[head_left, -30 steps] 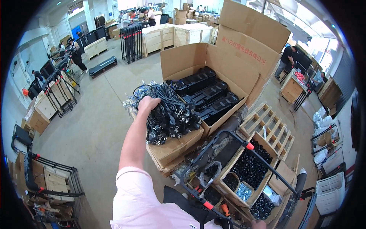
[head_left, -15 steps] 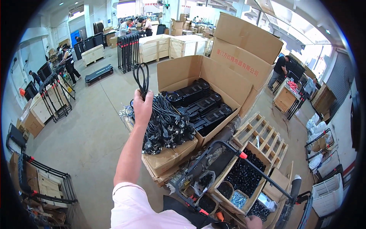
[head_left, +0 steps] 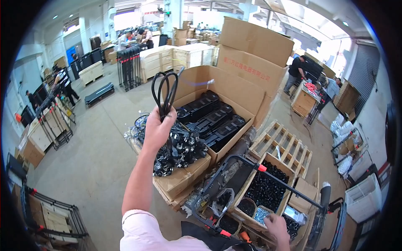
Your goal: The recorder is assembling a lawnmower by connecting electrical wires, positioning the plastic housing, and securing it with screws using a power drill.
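Left of centre, left hand (head_left: 159, 127) is closed around a looped black power cord (head_left: 165, 109), two loops standing up above the fist. It's raised over the cord pile (head_left: 184, 146), plugs facing the viewer, which sits on a cardboard box (head_left: 182, 178).

Delta: 1 s ago that hand was down on the pile; half a second ago it was up with the loops close together. Now they're spread wider, so this cord reads as picked out, rest of the stack left behind. Blurred bluish strand (head_left: 194, 83) arcs right of the loops; can't tell what it joins.

Right hand (head_left: 277, 228), lower right, has come up from the bottom edge to beside the silver bolts (head_left: 260, 214) at the near corner of the wooden crate (head_left: 248, 219). Fingers curled narrow; can't tell if they hold anything.

Around: open carton (head_left: 245, 69) at upper centre with black moulded housings (head_left: 215, 121); black tubular frame (head_left: 247, 161) crossing above the crate.
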{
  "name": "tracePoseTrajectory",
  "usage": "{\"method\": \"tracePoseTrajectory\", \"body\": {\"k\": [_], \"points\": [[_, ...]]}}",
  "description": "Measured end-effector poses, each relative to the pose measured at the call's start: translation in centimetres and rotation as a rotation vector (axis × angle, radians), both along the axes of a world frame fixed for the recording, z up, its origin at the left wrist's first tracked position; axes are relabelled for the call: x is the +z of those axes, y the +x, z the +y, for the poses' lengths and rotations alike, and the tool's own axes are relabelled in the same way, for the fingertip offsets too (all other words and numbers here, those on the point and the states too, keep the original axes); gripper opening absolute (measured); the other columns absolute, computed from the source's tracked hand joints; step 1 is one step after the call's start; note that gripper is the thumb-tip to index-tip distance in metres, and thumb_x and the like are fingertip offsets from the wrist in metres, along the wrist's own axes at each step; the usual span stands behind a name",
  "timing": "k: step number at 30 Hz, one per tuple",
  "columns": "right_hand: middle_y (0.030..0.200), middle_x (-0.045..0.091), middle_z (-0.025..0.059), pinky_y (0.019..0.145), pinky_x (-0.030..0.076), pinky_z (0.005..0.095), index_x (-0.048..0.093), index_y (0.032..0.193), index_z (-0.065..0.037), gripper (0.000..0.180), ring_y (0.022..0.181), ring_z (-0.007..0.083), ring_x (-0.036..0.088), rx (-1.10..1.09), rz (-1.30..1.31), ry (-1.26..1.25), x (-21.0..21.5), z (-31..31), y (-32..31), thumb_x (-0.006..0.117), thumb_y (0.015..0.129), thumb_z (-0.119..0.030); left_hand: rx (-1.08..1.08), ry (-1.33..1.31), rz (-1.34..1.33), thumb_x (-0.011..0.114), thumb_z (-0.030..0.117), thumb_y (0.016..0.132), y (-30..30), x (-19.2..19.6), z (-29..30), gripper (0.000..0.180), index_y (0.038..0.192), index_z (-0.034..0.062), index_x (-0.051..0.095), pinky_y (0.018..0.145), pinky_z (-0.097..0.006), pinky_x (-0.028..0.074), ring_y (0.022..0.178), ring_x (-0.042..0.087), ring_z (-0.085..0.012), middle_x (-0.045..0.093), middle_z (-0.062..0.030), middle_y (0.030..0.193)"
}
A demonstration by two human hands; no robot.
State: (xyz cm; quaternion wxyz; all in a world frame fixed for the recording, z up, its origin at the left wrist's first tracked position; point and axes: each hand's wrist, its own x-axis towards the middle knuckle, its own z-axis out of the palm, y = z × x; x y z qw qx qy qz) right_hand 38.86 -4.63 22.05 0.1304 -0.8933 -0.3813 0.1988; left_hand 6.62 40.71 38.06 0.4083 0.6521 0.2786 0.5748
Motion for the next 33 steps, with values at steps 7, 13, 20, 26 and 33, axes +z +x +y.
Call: {"method": "tracePoseTrajectory", "body": {"k": [7,13,20,26,33], "points": [[0.108,0.074,0.0086,0.069,0.053,0.0266,0.061,0.142,0.001,0.045,0.079,0.0125,0.068,0.191,0.533,0.704,10.2,12.9,-2.4,0.053,0.11,-0.03,-0.817,-0.435,-0.01,0.067,0.023,0.086,6.7,-4.2,-9.1,0.029,0.109,0.0065,0.063,0.074,-0.027,0.047,0.081,0.055,-0.0095,0.06,-0.0003,0.094],[0.091,0.07,-0.0009,0.062,0.046,0.0224,0.073,0.114,-0.006,0.028,0.073,0.0073,0.064,-0.133,0.871,1.12,7.7,17.2,-0.4,0.057,0.112,-0.029,-0.964,-0.612,0.132,0.049,0.035,0.114,13.5,-13.9,-18.7,0.032,0.103,0.007,0.061,0.065,-0.025,0.042,0.07,0.049,-0.0069,0.057,0.0024,0.084],[0.091,0.072,0.0014,0.056,0.047,0.0241,0.07,0.115,-0.008,0.032,0.072,0.0107,0.067,-0.482,1.127,0.857,3.6,11.2,0.0,0.057,0.111,-0.037,-1.182,-0.763,0.171,0.048,0.036,0.115,15.8,-17.6,-22.3,0.034,0.104,0.0058,0.059,0.063,-0.027,0.042,0.069,0.048,-0.0077,0.053,0.0025,0.08],[0.087,0.071,-0.0004,0.064,0.051,0.0269,0.071,0.11,-0.01,0.031,0.076,0.0112,0.067,-0.648,0.993,1.252,0.7,9.9,-0.5,0.055,0.112,-0.037,-1.234,-0.987,0.2,0.05,0.036,0.114,17.4,-19.2,-26.2,0.032,0.102,0.0072,0.057,0.062,-0.028,0.043,0.067,0.047,-0.0093,0.05,0.002,0.078],[0.067,0.047,-0.0054,0.05,0.036,0.0276,0.059,0.096,-0.012,0.033,0.054,0.0099,0.042,-0.951,1.175,1.656,0.4,5.8,4.8,0.051,0.113,-0.039,-1.388,-1.155,0.326,0.048,0.038,0.114,16.9,-19.9,-30.9,0.033,0.099,0.009,0.052,0.059,-0.029,0.043,0.064,0.051,-0.0144,0.054,-0.0039,0.081]]}}
